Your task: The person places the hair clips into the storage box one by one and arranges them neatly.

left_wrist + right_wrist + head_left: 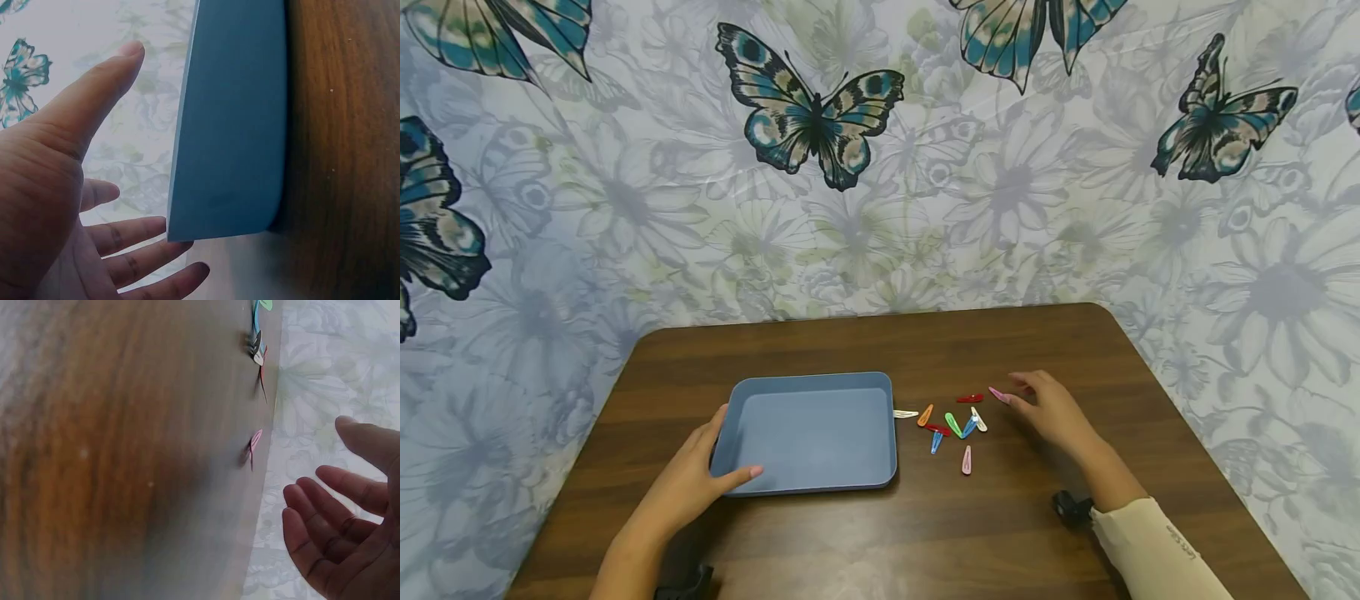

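Observation:
At the left end of a blue-grey rectangular tray (812,433) is my left hand (692,477), its thumb spread over the near corner. The left wrist view shows its fingers loosely extended by the tray's side wall (231,125). My right hand (1058,419) hovers beside a magenta snap hair clip (997,393) on the table; in the right wrist view, its loosely bent fingers hold nothing and the clip (254,445) lies apart from them. More hair clips lie scattered right of the tray, among them a red clip (970,398), a green clip (953,425) and a light pink clip (967,460).
The brown wooden table (850,542) has rounded far corners and meets a wall covering (850,250) printed with butterflies and flowers. One cream clip (906,414) lies against the tray's right side. An orange clip (925,415) lies just beyond it.

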The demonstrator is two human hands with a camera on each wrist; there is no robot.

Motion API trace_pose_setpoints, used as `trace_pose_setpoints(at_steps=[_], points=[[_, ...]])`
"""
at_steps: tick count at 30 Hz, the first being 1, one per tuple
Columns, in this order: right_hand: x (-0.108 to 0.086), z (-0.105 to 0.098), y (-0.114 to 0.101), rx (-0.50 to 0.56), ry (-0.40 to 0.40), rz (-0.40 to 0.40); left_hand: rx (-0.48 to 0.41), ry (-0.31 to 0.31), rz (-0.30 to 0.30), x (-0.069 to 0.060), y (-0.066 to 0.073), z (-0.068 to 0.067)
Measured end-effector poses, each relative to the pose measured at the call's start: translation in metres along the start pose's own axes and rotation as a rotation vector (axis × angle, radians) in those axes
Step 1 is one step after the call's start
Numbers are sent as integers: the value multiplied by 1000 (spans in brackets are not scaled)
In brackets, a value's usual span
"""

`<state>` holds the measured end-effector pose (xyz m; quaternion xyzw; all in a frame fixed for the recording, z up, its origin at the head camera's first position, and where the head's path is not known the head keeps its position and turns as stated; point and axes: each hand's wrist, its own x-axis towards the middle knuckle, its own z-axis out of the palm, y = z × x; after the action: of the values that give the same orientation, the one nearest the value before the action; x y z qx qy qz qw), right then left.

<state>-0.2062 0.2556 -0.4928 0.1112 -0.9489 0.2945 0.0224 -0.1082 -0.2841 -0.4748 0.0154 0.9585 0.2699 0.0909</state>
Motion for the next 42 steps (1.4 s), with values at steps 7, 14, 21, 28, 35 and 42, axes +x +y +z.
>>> trace_pose_setpoints(at_steps=[7, 14, 21, 28, 35, 42], points=[[2, 2, 6, 26, -36, 58, 3, -28, -11, -7, -6, 4], [2, 2, 13, 29, -74, 103, 11, -35, -3, -11, -12, 11], [5, 4, 18, 70, -116, 142, -2, -53, -11, -13, -13, 13], [10, 3, 21, 107, -151, 205, 7, -74, -19, -13, -15, 13], [13, 4, 21, 129, -160, 227, 15, -76, -31, -12, -17, 15], [16, 7, 22, 150, -156, 266, 11, -86, -48, -13, -18, 16]])
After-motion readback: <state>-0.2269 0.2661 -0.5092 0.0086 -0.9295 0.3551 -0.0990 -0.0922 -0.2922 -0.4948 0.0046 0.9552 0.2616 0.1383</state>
